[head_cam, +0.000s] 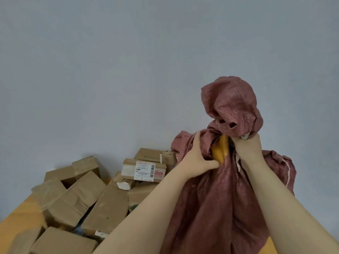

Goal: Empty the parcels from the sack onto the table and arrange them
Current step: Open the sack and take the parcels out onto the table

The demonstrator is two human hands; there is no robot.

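Parcels (77,198) heaped loose on desk (16,222) left of the grips, left grip (200,158) and right grip (245,143) both clamped on raised sack (216,208), probably near-empty; arranging not started.

Bunched maroon sack (216,198), cardboard parcels (77,197) heaped on table (16,220)

The bare left forearm (146,208) and bare right forearm (278,198) reach up and forward from the lower edge, converging. The left hand (199,156) has its fingers curled and thumb spread, gripping a fold of the dusty-red woven fabric sack (216,202). The right hand (246,145), slightly higher and just beside it, is clenched in a fist around the sack's bunched cloth.
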